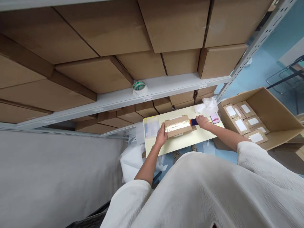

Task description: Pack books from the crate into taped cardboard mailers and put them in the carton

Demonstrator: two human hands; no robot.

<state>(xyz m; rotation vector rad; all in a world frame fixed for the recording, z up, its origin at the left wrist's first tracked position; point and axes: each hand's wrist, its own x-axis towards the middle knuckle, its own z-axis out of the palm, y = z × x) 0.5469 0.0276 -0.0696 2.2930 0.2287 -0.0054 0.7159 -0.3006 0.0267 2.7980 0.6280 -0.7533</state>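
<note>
A small cardboard box point(178, 125) with a shiny strip of clear tape along its top lies on the pale yellow table point(175, 145). My left hand point(161, 136) grips the box's left end, thumb near the top edge. At the opposite end, my right hand point(202, 121) is closed around a dark purple object with an orange edge point(193, 122). That object meets the box's right end; its exact kind cannot be made out. A phone-like item with a pink screen point(215, 118) lies just right of my right hand.
A large open carton point(280, 110) to the right holds several small labelled boxes point(240, 125). Metal shelving point(175, 87) with stacked brown boxes stands ahead, a tape roll point(139, 87) on its ledge. White wrapping point(133, 160) hangs at the table's left; more wrapping point(207, 107) lies at its back right.
</note>
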